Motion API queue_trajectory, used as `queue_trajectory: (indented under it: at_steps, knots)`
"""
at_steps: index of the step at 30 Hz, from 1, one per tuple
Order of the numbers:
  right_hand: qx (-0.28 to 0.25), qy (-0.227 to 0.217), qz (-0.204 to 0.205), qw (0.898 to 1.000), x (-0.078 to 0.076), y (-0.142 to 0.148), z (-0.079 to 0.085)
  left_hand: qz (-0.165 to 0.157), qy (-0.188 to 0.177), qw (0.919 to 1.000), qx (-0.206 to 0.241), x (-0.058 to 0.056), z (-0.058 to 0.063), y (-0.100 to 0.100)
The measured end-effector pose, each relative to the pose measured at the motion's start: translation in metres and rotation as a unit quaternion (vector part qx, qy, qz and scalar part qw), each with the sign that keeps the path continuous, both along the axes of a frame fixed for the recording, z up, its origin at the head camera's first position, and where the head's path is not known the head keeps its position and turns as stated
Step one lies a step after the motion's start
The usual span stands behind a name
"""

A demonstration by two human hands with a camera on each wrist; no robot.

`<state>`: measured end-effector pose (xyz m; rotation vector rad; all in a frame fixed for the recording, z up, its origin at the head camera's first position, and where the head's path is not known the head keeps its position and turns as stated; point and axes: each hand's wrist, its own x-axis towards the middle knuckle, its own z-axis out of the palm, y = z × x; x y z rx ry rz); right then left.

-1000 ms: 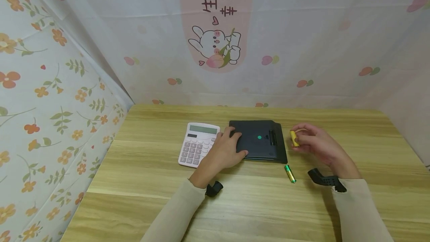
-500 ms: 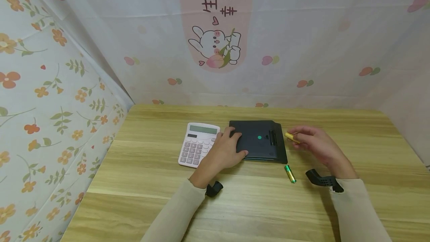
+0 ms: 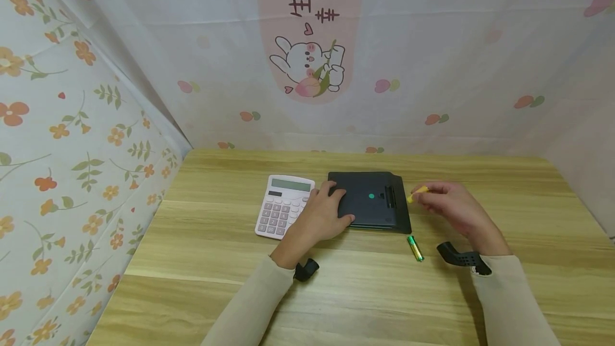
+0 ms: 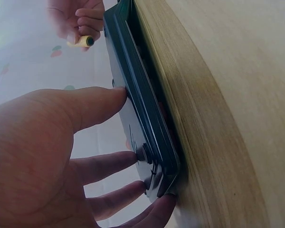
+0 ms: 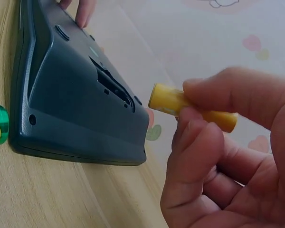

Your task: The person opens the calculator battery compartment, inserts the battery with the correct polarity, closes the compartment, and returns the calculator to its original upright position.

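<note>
Where the bench (image 3: pixel 365 298) stretched out before the person, a dark device (image 3: pixel 362 210) lay back side up, and bracing it firmly seemed half the job. Just left of it was a white calculator (image 3: pixel 276 207), partly covered by the left hand (image 3: pixel 322 212) and close enough to foul any sideways shift. That hand rested on the device, its grip spread. Just beyond the opposite edge, the right hand (image 3: pixel 449 207) had its grip pinching a yellow battery (image 3: pixel 417 193) between thumb and fingers. A green battery (image 3: pixel 415 248) lay near the device's right corner, perhaps liable to be knocked. The open slot (image 3: pixel 389 196) probably called for a matching angle and gentle pressure; polarity marks were unreadable.
</note>
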<state>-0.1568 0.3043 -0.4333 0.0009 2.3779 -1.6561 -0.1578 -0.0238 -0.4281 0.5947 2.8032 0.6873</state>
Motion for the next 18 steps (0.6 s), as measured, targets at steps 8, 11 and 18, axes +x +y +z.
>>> queue_trajectory:
  at_steps: [8, 11, 18]
  knots:
    - [-0.069, -0.005, 0.032, 0.997, -0.0015, 0.0020, -0.0017, -0.001, -0.002, 1.0000, 0.003, 0.0003, 0.0009, -0.0003]
    - [-0.100, -0.012, 0.041, 0.994, -0.0015, 0.0023, -0.0022, 0.000, -0.001, 1.0000, 0.003, 0.0003, 0.0010, -0.0001]
    - [-0.153, -0.038, 0.052, 0.986, -0.0015, 0.0013, 0.0003, 0.000, -0.002, 1.0000, 0.003, 0.0006, 0.0007, 0.0000]
